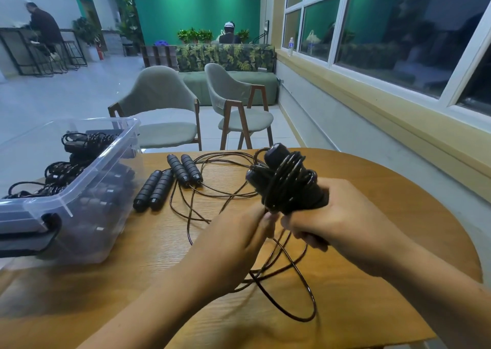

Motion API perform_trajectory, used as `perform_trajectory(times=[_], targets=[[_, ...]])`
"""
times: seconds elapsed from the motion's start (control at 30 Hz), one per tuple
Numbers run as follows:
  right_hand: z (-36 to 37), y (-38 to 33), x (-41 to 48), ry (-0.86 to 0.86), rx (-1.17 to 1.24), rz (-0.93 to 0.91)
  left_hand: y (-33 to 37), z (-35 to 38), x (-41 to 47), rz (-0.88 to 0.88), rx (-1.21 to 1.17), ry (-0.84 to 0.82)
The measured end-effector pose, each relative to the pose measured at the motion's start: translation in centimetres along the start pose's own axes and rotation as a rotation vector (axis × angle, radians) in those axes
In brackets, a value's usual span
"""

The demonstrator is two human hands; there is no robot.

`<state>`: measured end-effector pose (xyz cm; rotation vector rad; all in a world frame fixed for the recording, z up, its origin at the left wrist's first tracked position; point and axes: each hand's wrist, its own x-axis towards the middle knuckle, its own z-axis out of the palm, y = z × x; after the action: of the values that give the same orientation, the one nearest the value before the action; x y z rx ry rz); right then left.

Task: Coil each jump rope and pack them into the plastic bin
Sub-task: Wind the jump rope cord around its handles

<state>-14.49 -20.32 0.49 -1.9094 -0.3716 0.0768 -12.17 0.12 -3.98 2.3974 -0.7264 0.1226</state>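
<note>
The right hand (342,224) clenches the handles of a partly wound jump rope (287,184) above the surface (159,255), at 3 o'clock from centre. The left hand (233,237) pinches its loose cord just below the coil. The plastic bin (101,160), at 9 o'clock, contains coiled ropes (79,141). Two uncoiled ropes (186,170) lie at 11 o'clock.

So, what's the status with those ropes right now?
Right hand grips half-coiled rope; left hand pinches its cord. Two ropes loose on table. Nothing blocks bin.

Even indoor light; green wall (194,9) washed by spots from above. Left hand (233,240) smeared by motion blur. Edges bowed by wide-angle lens.
</note>
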Motion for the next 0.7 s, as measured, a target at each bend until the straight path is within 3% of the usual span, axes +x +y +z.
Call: perform_trajectory(times=[0.2, 0.5, 0.7], targets=[[-0.2, 1.1, 1.9, 0.151, -0.049, 0.018, -0.2, 0.4, 0.0, -0.024, -0.014, 0.022], [-1.1, 3.6, 3.2, 0.351, -0.404, 0.019, -0.2, 0.1, -0.1, -0.036, 0.187, -0.049], [-0.9, 3.9, 3.0, 0.288, -0.594, 0.097, -0.2, -1.1, -0.3, 0.065, 0.272, -0.011]])
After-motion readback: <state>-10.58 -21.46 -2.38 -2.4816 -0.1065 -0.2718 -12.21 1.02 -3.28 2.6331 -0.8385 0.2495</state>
